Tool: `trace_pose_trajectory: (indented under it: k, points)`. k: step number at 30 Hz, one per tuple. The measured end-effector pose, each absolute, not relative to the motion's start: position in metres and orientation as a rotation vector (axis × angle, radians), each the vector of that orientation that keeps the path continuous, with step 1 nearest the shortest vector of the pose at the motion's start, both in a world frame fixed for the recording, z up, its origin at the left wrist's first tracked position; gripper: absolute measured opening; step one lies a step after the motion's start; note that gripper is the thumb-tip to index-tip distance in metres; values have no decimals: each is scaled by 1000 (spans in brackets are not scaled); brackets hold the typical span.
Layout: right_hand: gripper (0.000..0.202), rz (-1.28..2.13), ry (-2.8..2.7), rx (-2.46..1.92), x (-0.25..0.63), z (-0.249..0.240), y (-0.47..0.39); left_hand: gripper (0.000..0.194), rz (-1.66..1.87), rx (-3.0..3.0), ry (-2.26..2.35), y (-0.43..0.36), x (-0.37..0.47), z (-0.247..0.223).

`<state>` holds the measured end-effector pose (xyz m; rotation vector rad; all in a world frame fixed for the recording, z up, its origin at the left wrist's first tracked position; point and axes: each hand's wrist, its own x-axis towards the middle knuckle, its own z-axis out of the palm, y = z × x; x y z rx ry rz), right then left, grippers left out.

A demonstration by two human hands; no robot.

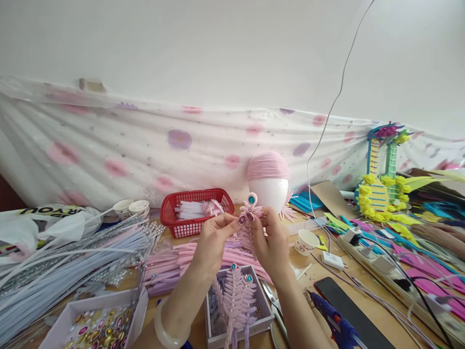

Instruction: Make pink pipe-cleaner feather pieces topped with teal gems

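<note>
Head view: we hold a pink, fringed ornament [250,211] above the bench [366,303]. The grip of our left hand [217,235] and of our right hand [271,240] is a thumb-and-finger pinch, closed on the ornament from either side; neither hand is clearly nearer. Its long axis runs nearly upright, teal gem [252,199] at the top, tail between the hands. Below, a white box [258,328] carries similar pieces [232,295]. Behind stand a pink-wrapped form [269,186] and a red basket [187,229]; flowered sheeting [207,165] covers the lower wall.
</note>
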<state>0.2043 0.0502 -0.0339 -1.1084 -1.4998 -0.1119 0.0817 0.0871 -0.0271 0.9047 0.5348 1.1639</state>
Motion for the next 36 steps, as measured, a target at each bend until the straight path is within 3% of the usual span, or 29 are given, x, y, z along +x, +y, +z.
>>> trace_pose_trajectory:
  k: [9,15,23,36]
  points:
    - [8,-63,-1402,-1073,197,-34,51,23,1409,843,512,75,96,-36]
    - [18,110,-1339,-1037,201,-29,48,32,1152,1150,552,87,81,-31]
    - [23,278,-1465,-1027,199,-27,49,31,1324,1292,621,94,65,-23]
    - [22,331,-1460,-1019,198,-30,52,25,1272,1495,669,97,55,-22]
